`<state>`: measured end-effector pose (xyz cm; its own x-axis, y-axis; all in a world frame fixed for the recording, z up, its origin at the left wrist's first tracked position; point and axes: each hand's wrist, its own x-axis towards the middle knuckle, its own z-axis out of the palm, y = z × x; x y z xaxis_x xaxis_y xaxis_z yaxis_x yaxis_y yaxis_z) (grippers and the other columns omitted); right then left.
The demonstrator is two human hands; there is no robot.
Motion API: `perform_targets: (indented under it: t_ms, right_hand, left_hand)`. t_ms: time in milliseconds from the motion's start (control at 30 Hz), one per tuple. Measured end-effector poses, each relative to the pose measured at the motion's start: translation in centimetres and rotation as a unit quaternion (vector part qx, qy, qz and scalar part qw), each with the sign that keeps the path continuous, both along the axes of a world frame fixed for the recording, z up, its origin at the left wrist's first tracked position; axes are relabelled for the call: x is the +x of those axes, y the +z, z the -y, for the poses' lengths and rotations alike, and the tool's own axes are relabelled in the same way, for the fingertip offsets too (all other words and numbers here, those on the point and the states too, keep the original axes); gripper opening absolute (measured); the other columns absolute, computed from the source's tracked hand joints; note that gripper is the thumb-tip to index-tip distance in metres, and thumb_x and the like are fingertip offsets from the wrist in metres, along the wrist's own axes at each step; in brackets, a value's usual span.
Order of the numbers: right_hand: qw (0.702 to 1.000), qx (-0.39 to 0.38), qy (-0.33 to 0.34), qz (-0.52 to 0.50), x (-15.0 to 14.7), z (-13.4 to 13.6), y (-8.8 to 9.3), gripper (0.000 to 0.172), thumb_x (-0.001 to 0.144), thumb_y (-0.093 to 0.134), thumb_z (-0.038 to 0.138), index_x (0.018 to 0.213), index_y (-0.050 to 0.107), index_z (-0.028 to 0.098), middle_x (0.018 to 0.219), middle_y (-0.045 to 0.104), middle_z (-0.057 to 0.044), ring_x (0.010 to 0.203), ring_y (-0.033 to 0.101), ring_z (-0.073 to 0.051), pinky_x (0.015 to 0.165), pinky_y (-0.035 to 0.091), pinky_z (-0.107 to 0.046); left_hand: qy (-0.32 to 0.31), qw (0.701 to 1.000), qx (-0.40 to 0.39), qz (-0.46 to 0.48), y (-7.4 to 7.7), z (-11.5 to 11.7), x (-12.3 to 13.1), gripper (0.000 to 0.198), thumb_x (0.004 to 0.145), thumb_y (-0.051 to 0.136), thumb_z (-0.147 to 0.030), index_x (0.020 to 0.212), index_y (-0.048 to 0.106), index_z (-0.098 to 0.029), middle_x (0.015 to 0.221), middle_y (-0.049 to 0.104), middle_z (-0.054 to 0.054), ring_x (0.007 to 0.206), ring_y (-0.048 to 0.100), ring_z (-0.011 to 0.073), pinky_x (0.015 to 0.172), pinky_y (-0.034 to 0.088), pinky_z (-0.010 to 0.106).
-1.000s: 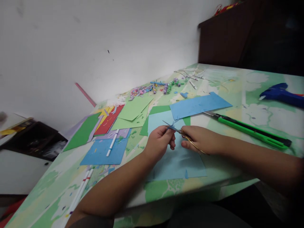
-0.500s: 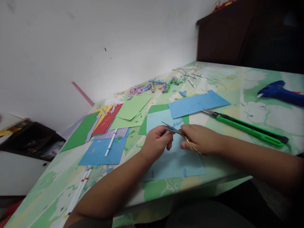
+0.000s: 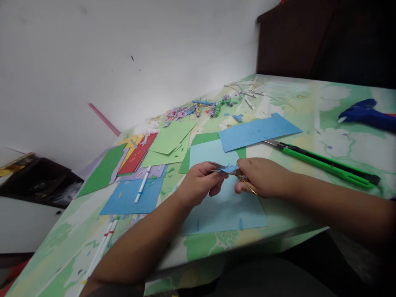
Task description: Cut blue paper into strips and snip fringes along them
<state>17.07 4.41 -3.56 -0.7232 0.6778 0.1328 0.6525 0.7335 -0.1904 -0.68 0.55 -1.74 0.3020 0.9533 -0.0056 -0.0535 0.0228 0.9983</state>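
Note:
My right hand is closed around the gold handles of a pair of scissors, whose blades point left toward my other hand. A small piece of blue paper is pinched in the fingers of my left hand and lies at the blades. Both hands hover over a light blue sheet with a few narrow dark blue scraps on it. Just beyond them rests a larger blue sheet. Part of the small piece is hidden by my fingers.
A green utility knife and a blue glue gun lie on the right. Green sheets, a red sheet, a blue sheet and a white marker are on the left. Rolled paper pieces and scraps lie at the back.
The scissor blades were spread apart earlier and now look closer together around the blue paper. The view has shifted slightly; both hands stay in nearly the same place.

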Motion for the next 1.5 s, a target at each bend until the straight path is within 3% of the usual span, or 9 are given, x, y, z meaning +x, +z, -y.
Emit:
perform_targets:
  t_ms: [200, 433, 567, 1067, 1500]
  right_hand:
    - [1.0, -0.002, 0.011, -0.022, 0.2, -0.2, -0.3, 0.051, 0.072, 0.038, 0.065, 0.078, 0.046, 0.016, 0.073, 0.058, -0.009, 0.065, 0.054, -0.023, 0.053, 0.031, -0.028]
    - [0.995, -0.059, 0.03, -0.069, 0.2, -0.2, -0.3, 0.038, 0.075, 0.042, 0.056, 0.074, 0.041, 0.018, 0.073, 0.053, -0.006, 0.062, 0.046, -0.017, 0.053, 0.03, -0.027]
    - [0.994, -0.072, 0.038, -0.079, 0.1, -0.1, -0.3, 0.036, 0.075, 0.043, 0.054, 0.074, 0.04, 0.018, 0.074, 0.052, -0.006, 0.063, 0.045, -0.017, 0.055, 0.031, -0.027]
    - [0.994, -0.073, 0.056, -0.053, 0.1, -0.1, -0.5, 0.038, 0.077, 0.037, 0.054, 0.075, 0.045, 0.017, 0.068, 0.049, -0.004, 0.059, 0.042, -0.016, 0.052, 0.028, -0.027]
    - [0.997, -0.054, 0.035, -0.03, 0.1, -0.3, -0.5, 0.043, 0.077, 0.039, 0.056, 0.081, 0.049, 0.015, 0.075, 0.056, -0.008, 0.064, 0.049, -0.019, 0.053, 0.029, -0.027]
  left_hand:
    - [-0.013, 1.0, 0.004, 0.01, 0.2, -0.1, -0.2, 0.008, 0.067, 0.059, -0.02, 0.062, 0.058, -0.013, 0.037, 0.041, -0.007, 0.031, 0.034, 0.0022, 0.032, 0.024, 0.015]
    - [0.093, 0.99, 0.083, -0.072, -0.6, 0.4, 0.5, 0.021, 0.077, 0.05, -0.024, 0.06, 0.052, -0.014, 0.048, 0.05, -0.005, 0.039, 0.046, 0.0048, 0.041, 0.038, 0.018]
    - [0.126, 0.979, 0.102, -0.125, -0.7, 1.0, 0.9, 0.018, 0.078, 0.048, -0.023, 0.063, 0.052, -0.015, 0.05, 0.052, -0.004, 0.043, 0.049, 0.0064, 0.047, 0.041, 0.02]
    - [0.11, 0.912, 0.215, -0.331, 0.1, 1.3, 0.7, 0.021, 0.079, 0.042, -0.024, 0.061, 0.049, -0.017, 0.05, 0.048, -0.003, 0.045, 0.046, 0.0079, 0.051, 0.036, 0.021]
    - [0.104, 0.896, 0.243, -0.357, 0.3, 1.0, 0.5, 0.023, 0.079, 0.042, -0.022, 0.057, 0.048, -0.018, 0.048, 0.048, -0.003, 0.047, 0.044, 0.0083, 0.051, 0.034, 0.021]
